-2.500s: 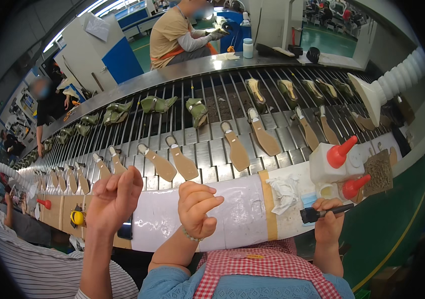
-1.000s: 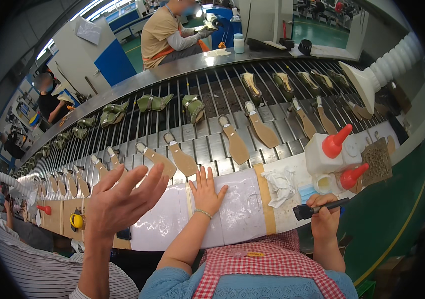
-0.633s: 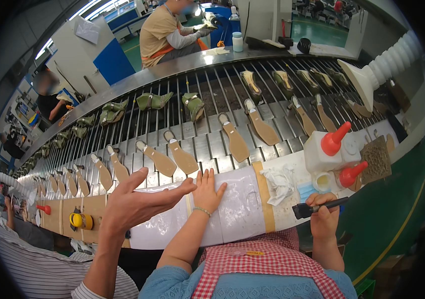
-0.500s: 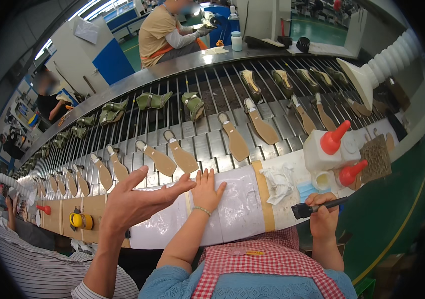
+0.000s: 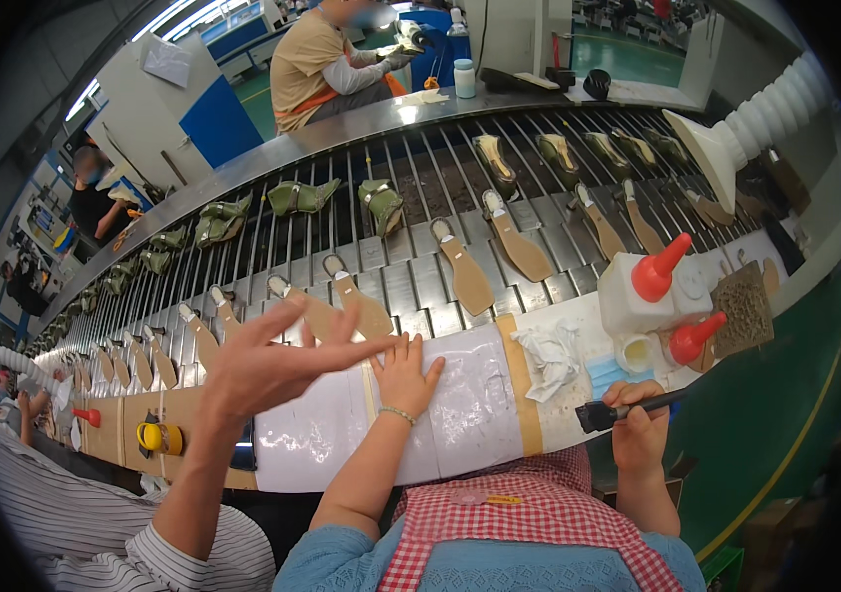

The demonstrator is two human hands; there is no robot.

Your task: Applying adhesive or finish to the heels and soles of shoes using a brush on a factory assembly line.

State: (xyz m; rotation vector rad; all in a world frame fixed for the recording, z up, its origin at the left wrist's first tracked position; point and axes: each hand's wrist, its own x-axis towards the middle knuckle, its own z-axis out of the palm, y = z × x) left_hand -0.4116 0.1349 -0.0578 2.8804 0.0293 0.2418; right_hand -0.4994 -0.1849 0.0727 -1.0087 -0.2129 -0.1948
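My left hand (image 5: 407,380), with a bracelet at its wrist, lies flat, fingers spread, on a white plastic-covered work surface (image 5: 485,414) beside the conveyor. In my right hand (image 5: 641,434) is a black brush (image 5: 596,417), held level over the right end of that surface, its wide end pointing left. Tan shoe soles (image 5: 468,276) lie in a row on the metal slats just beyond my left hand. From the left, a co-worker's hand (image 5: 267,365) reaches in above the surface, fingers stretched out close to my left fingertips.
Right of my left hand are a crumpled white tissue (image 5: 547,360), white bottles with red nozzles (image 5: 659,271), an open cup (image 5: 635,353) and a rough brown pad (image 5: 742,308). Green shoes (image 5: 381,205) rest on the conveyor rods. A white hose hood (image 5: 707,158) hangs at right.
The co-worker's hand has shifted right, its fingers now closer to my left hand and partly blurred. My hands and the brush stay where they were.
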